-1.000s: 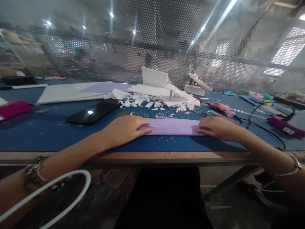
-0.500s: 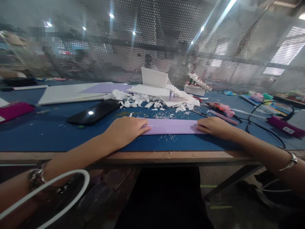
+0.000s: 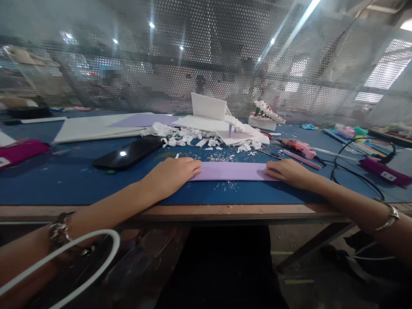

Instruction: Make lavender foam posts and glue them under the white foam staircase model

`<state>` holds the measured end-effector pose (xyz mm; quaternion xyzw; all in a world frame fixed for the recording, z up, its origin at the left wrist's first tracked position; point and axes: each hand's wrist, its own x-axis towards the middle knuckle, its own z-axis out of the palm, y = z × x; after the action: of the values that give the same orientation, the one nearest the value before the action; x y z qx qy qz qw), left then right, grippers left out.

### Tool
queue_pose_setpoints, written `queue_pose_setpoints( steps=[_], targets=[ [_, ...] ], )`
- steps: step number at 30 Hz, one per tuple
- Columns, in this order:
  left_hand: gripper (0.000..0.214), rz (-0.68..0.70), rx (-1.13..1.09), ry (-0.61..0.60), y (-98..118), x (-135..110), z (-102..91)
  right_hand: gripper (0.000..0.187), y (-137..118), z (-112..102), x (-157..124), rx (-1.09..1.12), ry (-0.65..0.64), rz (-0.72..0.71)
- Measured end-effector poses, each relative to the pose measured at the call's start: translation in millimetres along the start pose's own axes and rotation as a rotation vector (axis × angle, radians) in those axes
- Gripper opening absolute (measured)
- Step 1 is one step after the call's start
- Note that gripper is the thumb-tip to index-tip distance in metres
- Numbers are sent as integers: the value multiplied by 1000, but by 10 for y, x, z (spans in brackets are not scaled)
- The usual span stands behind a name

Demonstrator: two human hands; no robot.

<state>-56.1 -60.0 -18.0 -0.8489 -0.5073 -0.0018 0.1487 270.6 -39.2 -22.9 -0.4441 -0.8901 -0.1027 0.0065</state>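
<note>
A flat strip of purple foam board [image 3: 232, 171] lies lengthwise near the front of the blue table. My left hand [image 3: 175, 174] grips its left end, fingers curled over the edge. At the opposite end my right hand [image 3: 288, 172] holds the strip the same way, thumb and fingers pressed together. Both ends are hidden under the hands. White and purple crumbs [image 3: 225, 155] are scattered just behind the strip. Beyond them sit torn white scraps [image 3: 189, 136] and a white foam model [image 3: 209, 106] with an upright panel and small steps.
To the left lie a black phone [image 3: 128, 153], white and purple sheets [image 3: 96, 126] and a magenta pouch [image 3: 22, 153]. A pink glue gun [image 3: 302, 149] with a black cable [image 3: 360, 174] rests at the right. A perforated metal screen [image 3: 212, 51] stands behind the table.
The fingers of my left hand have curled in more closely on the strip's end. The strip and my right hand stay almost where they were.
</note>
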Motion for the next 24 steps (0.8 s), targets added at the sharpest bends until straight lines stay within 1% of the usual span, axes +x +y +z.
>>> queue_pose_setpoints(
  steps=[4,7,11,14,19,21,22,24],
  targets=[
    [29,-16,-23,14,-10,19,46,37,-7,6,3,1,-19,38],
    [29,-10,-33,17,-15,23,54,36,-4,16,1,20,-16,32],
    [32,37,-14,33,-33,32,32,38,19,46,7,88,57,-26],
    [29,39,-12,2,-41,57,10,39,45,71,20,117,92,-63],
    [29,48,6,-39,-72,107,25,38,36,65,25,114,55,-32],
    [30,56,0,-11,-95,122,44,39,16,53,19,109,49,-11],
    [29,83,-4,16,-103,132,50,38,7,48,16,105,49,-3],
    [30,183,-24,69,-91,156,44,37,-4,43,15,94,48,13]
  ],
)
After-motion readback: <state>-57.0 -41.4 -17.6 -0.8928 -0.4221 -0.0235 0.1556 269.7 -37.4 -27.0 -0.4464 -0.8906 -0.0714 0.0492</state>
